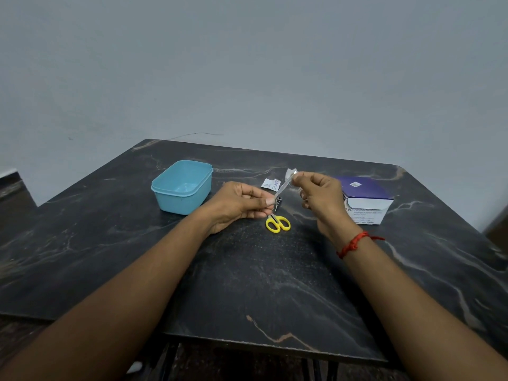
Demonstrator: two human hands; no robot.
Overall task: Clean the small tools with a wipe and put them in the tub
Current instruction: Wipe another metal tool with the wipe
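Wiping step in hand, by the look of it. Left hand (242,202) pinches lower end of slim silvery tool (283,187), kind unclear. Right hand (319,193) pinches white wipe (290,174) round tool's upper end. Next move likely: draw wipe along shaft, then carry tool to blue tub (182,185), just beyond left knuckles. Yellow-handled scissors (277,223) lie just below left fingertips. Torn sachet (270,184) behind tool, alcohol swab box (365,200) beyond right hand.

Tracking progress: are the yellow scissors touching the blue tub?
Apart. The head view shows the scissors on the table, well right of the tub.
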